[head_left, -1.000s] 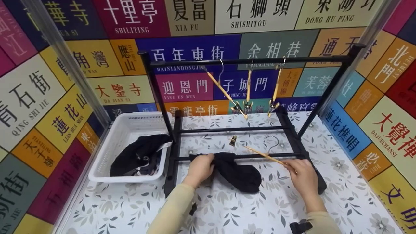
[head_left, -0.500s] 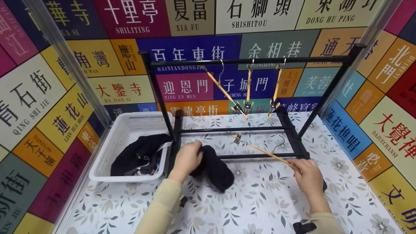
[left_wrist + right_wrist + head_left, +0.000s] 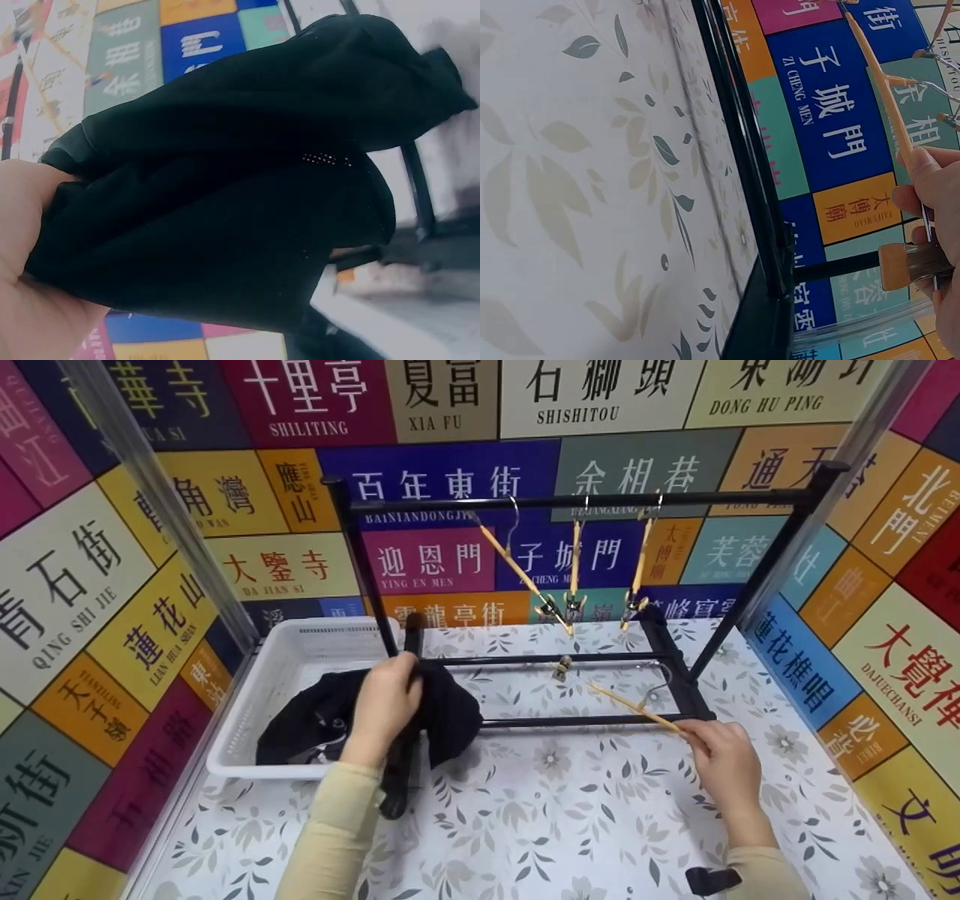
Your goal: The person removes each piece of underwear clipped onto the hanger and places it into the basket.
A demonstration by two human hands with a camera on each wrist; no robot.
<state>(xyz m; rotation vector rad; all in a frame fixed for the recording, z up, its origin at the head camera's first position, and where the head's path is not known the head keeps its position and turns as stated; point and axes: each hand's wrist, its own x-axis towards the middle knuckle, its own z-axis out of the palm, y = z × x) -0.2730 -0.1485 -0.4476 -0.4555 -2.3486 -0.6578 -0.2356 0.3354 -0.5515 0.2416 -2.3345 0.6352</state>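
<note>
My left hand grips a pair of black socks, bunched at the top, beside the white basket. The socks fill much of the left wrist view, with thumb and fingers at their gathered end. On the right, my right hand pinches one end of a wooden clip hanger between thumb and fingers. Its metal hook points up and back, and a clip shows toward its far end. In the right wrist view another clip sits close to the fingers.
A black rack stands in front, with three wooden clip hangers on its top bar. The white basket at the left holds dark clothing. Patterned sign panels enclose the back and sides of the floral table.
My left hand has carried the black socks left and up to the basket's right edge. The right hand has drifted slightly right with the hanger.
</note>
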